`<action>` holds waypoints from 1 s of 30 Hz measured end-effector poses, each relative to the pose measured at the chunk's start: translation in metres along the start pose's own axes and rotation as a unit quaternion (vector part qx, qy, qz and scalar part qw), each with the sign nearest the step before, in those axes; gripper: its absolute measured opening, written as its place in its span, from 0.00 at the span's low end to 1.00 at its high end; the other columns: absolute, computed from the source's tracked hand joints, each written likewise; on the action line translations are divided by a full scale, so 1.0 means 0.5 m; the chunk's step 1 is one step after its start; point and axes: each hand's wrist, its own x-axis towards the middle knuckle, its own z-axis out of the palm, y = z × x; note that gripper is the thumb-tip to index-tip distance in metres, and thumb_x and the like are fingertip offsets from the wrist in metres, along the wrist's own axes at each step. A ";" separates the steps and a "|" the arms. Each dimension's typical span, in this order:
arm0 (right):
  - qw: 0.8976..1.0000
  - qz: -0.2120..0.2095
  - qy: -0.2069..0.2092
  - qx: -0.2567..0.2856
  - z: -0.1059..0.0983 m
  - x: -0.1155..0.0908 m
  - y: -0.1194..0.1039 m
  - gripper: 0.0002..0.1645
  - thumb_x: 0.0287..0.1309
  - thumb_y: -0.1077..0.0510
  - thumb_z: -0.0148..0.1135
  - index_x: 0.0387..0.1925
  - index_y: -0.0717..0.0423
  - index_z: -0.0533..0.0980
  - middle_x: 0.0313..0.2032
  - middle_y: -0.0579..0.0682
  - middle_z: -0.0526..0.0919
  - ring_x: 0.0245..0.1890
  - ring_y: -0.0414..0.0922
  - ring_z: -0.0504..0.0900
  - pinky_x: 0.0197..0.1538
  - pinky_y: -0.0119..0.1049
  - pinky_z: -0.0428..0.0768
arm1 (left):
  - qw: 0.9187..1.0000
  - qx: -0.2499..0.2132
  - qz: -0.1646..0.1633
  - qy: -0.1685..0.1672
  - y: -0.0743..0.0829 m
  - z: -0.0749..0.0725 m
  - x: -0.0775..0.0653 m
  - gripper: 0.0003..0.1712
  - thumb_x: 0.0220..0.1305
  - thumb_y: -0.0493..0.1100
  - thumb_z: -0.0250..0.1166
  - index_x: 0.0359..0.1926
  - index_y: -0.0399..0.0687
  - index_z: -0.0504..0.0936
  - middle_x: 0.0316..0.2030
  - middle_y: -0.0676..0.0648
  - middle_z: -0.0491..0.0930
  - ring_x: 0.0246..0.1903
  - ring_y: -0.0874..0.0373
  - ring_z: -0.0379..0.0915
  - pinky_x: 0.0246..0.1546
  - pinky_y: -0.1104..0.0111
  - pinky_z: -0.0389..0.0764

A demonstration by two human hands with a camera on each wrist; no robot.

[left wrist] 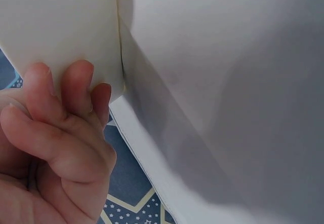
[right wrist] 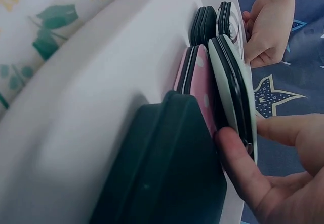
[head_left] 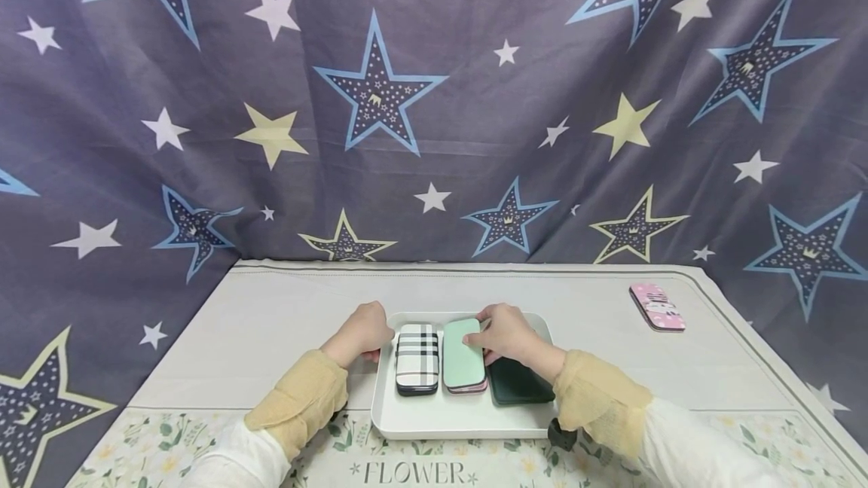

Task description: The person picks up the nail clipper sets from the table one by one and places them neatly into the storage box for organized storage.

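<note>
My right hand (head_left: 508, 335) pinches a mint-green case (head_left: 463, 360) by its upper right part, thumb on top. In the right wrist view, the mint-green case (right wrist: 238, 89) shows a black seam and a small clasp, and lies over a pink polka-dot case (right wrist: 202, 89). A dark green case (head_left: 521, 388) lies under and beside my right hand. At the tray's left rim, my left hand (head_left: 364, 328) grips the white tray (head_left: 461, 428). The left wrist view shows its fingertips on the tray's outer wall; the thumb's contact is hidden.
A black-and-white plaid case (head_left: 417, 358) lies on a dark one in the tray's left part. On the table at the far right is a pink patterned case (head_left: 656, 307). A floral mat (head_left: 169, 443) runs along the front, and a star-printed curtain (head_left: 434, 172) hangs behind.
</note>
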 end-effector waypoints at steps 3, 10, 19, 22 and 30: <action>1.000 -0.005 -0.002 -0.016 -0.001 0.002 -0.003 0.31 0.49 0.62 0.69 0.51 0.76 0.70 0.23 0.55 0.82 0.16 0.50 0.83 0.21 0.35 0.83 | 1.000 0.001 0.003 0.001 -0.002 0.002 0.002 0.12 0.54 0.32 0.56 0.16 0.36 0.75 0.03 0.51 0.68 0.01 0.65 0.62 0.04 0.78 0.67; 0.997 -0.020 -0.003 -0.075 -0.006 0.003 -0.009 0.31 0.49 0.59 0.69 0.51 0.77 0.71 0.22 0.56 0.83 0.15 0.48 0.83 0.22 0.33 0.83 | 1.000 0.005 0.007 0.005 -0.001 0.002 0.002 0.11 0.55 0.33 0.57 0.19 0.33 0.76 0.03 0.50 0.69 0.02 0.65 0.62 0.04 0.77 0.68; 0.991 -0.032 -0.007 -0.130 -0.003 0.002 -0.017 0.31 0.49 0.58 0.69 0.49 0.77 0.72 0.32 0.66 0.83 0.12 0.44 0.81 0.20 0.30 0.81 | 1.000 0.001 0.001 -0.001 -0.004 0.003 0.003 0.10 0.55 0.33 0.57 0.19 0.32 0.77 0.03 0.50 0.69 0.02 0.65 0.62 0.04 0.78 0.67; 0.991 -0.019 -0.007 -0.131 -0.002 0.003 -0.019 0.31 0.49 0.58 0.69 0.49 0.77 0.72 0.34 0.67 0.82 0.12 0.44 0.81 0.19 0.31 0.81 | 1.000 -0.003 0.002 -0.001 -0.005 0.004 0.002 0.11 0.55 0.33 0.57 0.18 0.33 0.76 0.04 0.50 0.69 0.02 0.65 0.62 0.04 0.78 0.67; 0.991 -0.010 -0.010 -0.132 -0.003 0.001 -0.024 0.30 0.50 0.58 0.68 0.48 0.77 0.72 0.30 0.65 0.83 0.12 0.43 0.81 0.20 0.31 0.82 | 1.000 -0.002 0.006 0.003 -0.003 0.003 0.001 0.11 0.54 0.32 0.57 0.16 0.35 0.76 0.03 0.50 0.69 0.02 0.65 0.62 0.04 0.78 0.67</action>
